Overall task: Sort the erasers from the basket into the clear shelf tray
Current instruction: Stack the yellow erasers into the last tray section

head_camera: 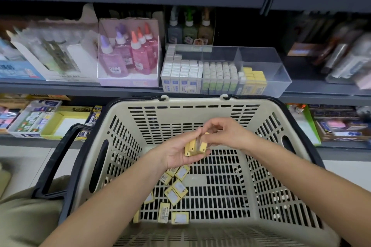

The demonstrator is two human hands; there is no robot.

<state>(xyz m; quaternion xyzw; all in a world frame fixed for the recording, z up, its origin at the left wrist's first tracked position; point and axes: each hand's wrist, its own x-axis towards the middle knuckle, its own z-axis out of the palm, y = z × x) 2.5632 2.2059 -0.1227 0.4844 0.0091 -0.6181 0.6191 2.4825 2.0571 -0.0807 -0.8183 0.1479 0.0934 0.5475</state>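
1. L hand (176, 155): palm up over basket (200, 102), fingers curled round small stack of yellow erasers (195, 146).
2. R hand (228, 134): fingers narrow, pinching top of same stack.
3. Loose erasers (176, 191) scattered on basket floor, left of centre, approx. below L hand.
4. Clear tray (267, 60) on shelf (60, 86) behind basket; white & green packs (200, 74) in left section, yellow packs (254, 80) in right section.

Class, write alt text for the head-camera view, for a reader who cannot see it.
Over a beige basket, a person's left hand holds a small stack of yellow erasers while the right hand pinches its top. More loose erasers lie on the basket floor; behind, a clear shelf tray holds rows of small boxes.
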